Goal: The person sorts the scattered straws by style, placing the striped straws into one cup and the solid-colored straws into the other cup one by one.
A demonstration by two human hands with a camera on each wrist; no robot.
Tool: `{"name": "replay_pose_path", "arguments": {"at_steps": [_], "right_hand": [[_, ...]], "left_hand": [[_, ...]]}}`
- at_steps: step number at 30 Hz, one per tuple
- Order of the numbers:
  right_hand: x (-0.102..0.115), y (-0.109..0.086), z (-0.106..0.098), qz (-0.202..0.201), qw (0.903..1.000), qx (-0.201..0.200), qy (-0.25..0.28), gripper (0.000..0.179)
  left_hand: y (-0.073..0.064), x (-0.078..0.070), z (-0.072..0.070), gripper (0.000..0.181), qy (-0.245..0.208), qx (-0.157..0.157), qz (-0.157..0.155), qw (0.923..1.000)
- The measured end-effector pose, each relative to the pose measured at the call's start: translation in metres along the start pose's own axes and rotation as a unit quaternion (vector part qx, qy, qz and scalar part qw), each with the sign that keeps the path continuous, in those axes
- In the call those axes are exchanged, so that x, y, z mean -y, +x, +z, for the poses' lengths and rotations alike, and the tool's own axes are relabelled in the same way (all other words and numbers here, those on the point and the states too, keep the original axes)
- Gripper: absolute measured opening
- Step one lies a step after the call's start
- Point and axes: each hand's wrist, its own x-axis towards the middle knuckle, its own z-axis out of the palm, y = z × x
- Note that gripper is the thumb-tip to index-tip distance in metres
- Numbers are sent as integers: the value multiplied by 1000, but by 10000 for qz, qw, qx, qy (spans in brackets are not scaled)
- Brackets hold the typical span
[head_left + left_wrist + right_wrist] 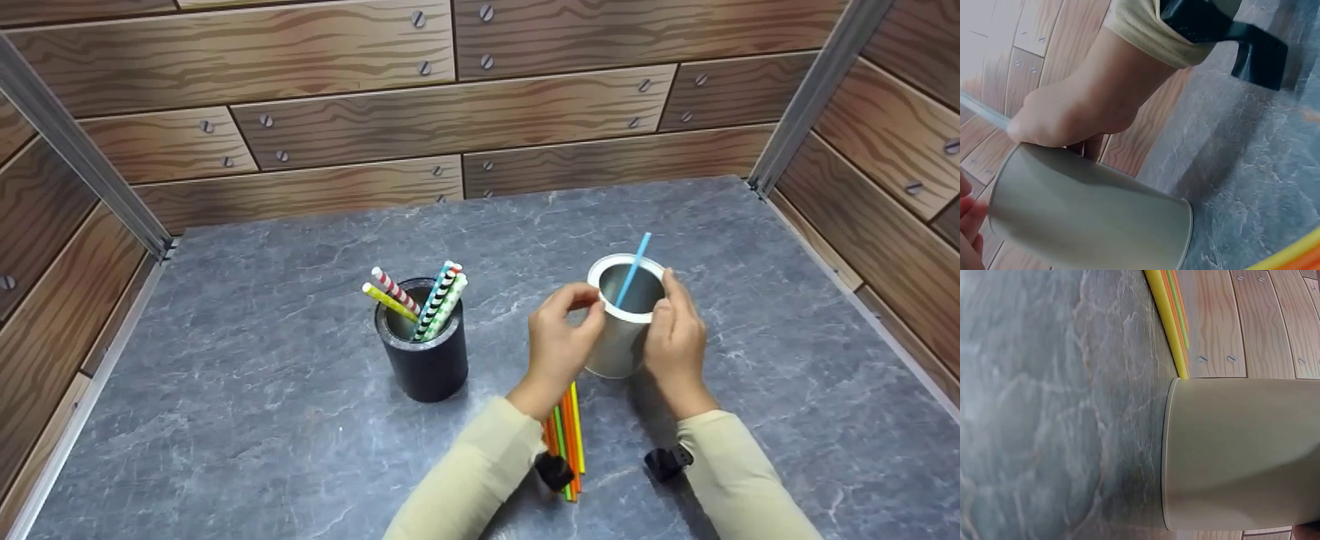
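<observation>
A blue straw [634,268] leans in a silver-grey can [615,346] standing on the table, its upper end above the rim. On the can's left side, my left hand [561,336] has bent fingers, with the thumb and index tips close together at the rim; no straw shows between them. My right hand [677,341] holds the can's right side, thumb in front and fingers around the far side. In the left wrist view, the right hand [1072,112] lies along the can [1089,208] near its rim. The right wrist view shows mostly the can's side [1241,450].
To the left stands a black cup [427,371] holding several striped paper straws [439,304]. Loose orange, green and yellow straws [571,442] lie under the left wrist, near the can's base. Wood-patterned panels [337,127] border the grey marbled table [262,337].
</observation>
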Motion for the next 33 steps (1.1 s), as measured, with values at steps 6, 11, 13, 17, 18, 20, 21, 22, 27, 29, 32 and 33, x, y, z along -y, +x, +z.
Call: {"name": "replay_pose_path", "arguments": {"at_steps": [6, 11, 13, 17, 18, 20, 21, 22, 27, 29, 32, 33], "right_hand": [[1, 0, 1, 49, 10000, -35, 25, 41], [2, 0, 0, 164, 9998, 52, -26, 43], [1, 0, 0, 191, 9998, 87, -47, 43], [0, 0, 0, 199, 9998, 88, -50, 44], [0, 0, 0, 194, 9998, 82, -46, 44], [0, 0, 1, 185, 9998, 69, -44, 44], [0, -1, 1, 182, 9998, 61, -39, 44], [0, -1, 1, 175, 9998, 56, -32, 44], [0, -1, 2, 195, 9998, 73, 8, 44], [0, -1, 1, 199, 9998, 75, 14, 45], [-1, 0, 1, 172, 9998, 39, 13, 44], [-2, 0, 1, 165, 9999, 34, 19, 44]], "left_hand": [[-8, 5, -21, 8, 66, 61, -817, 9966], [-16, 17, -36, 9, 276, 150, -1598, 9867], [-19, 21, -41, 9, 430, 172, -1887, 9809], [-24, 27, -49, 11, 817, 224, -2162, 9727], [-26, 29, -50, 12, 897, 257, -2174, 9716], [-30, 34, -50, 12, 1043, 375, -2218, 9688], [-32, 36, -50, 12, 1111, 448, -2247, 9670], [-34, 39, -50, 13, 1184, 536, -2291, 9647], [-42, 49, -49, 13, 1553, 1003, -2559, 9489], [-45, 52, -47, 11, 1715, 1092, -2592, 9442], [-46, 54, -45, 4, 1919, 1039, -2584, 9411], [-45, 55, -44, 1, 1989, 1018, -2588, 9397]]}}
